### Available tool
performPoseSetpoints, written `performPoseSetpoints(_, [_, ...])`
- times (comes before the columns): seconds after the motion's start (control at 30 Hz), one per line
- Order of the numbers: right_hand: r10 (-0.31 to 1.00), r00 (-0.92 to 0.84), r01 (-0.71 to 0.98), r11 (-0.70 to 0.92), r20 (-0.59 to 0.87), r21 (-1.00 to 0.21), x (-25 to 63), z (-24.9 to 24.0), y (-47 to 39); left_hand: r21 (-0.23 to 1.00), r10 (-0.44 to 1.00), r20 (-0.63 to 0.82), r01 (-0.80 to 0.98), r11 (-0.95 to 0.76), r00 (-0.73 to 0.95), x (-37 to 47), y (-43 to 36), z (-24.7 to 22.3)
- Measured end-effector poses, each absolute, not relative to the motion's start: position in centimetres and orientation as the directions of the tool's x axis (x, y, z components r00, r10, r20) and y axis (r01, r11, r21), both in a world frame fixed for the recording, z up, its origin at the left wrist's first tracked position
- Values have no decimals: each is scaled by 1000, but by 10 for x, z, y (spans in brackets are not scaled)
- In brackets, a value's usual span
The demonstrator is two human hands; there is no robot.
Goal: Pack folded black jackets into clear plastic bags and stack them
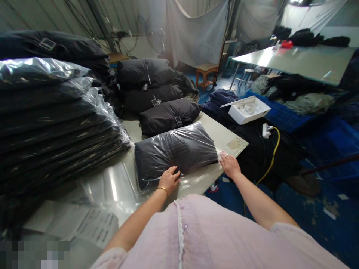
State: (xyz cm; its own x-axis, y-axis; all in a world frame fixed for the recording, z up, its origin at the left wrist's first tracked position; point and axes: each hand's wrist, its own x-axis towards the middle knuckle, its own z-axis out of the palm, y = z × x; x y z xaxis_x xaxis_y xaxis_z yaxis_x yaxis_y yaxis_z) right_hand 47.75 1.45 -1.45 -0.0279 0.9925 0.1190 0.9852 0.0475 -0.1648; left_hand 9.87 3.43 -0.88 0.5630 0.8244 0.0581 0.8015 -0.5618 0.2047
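Observation:
A dark folded garment in a clear plastic bag (176, 149) lies on the pale tabletop (221, 130) in front of me. My left hand (169, 179) rests on the bag's near edge, its fingers apart and laid over the plastic. At the bag's right end, my right hand (229, 164) touches the loose clear plastic, fingers stretched out; its fingertips are partly blurred. Just behind the bag sits a dark folded garment with a small tag (168, 114), not bagged.
Bagged dark garments (56, 112) form a tall stack at the left. Clear plastic bags (109, 186) lie near it. More dark bundles (146, 73) stand behind. At the right are an open white box (249, 109), a yellow cable (272, 160) and blue crates (291, 112).

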Motion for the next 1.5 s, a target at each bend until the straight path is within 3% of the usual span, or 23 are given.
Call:
performPoseSetpoints(0.13, [966,-233,962,246,116,-118,508,-18,-7,158,839,67,825,-543,539,107,35,-2])
performPoseSetpoints(0.3, [952,-205,962,239,226,-134,486,-16,-23,137,839,92,828,-543,536,128,46,8])
performPoseSetpoints(0.5, [879,-404,883,447,254,-144,469,-14,-19,341,852,206,781,-523,481,161,59,11])
performPoseSetpoints(0.67, [847,-496,846,521,194,-111,474,-11,-13,432,787,232,665,-610,571,183,50,2])
performPoseSetpoints(0.77, [830,-528,830,549,179,-99,485,-12,-14,414,829,235,719,-558,508,191,39,-3])
performPoseSetpoints(0.9, [777,-602,782,620,185,-57,506,-17,-13,304,891,232,841,-448,391,201,32,-4])
performPoseSetpoints(1.0, [765,-618,770,635,180,-59,519,-20,-6,259,870,279,840,-476,407,211,38,-3])
performPoseSetpoints(1.17, [754,-635,752,653,166,-93,526,-21,11,304,796,222,736,-605,563,228,45,-9])
performPoseSetpoints(1.33, [703,-679,693,709,211,-131,532,-15,20,318,813,163,750,-580,559,229,20,-22])
performPoseSetpoints(1.5, [732,-652,700,682,198,-212,532,-11,24,346,828,111,760,-550,549,223,-3,-23])
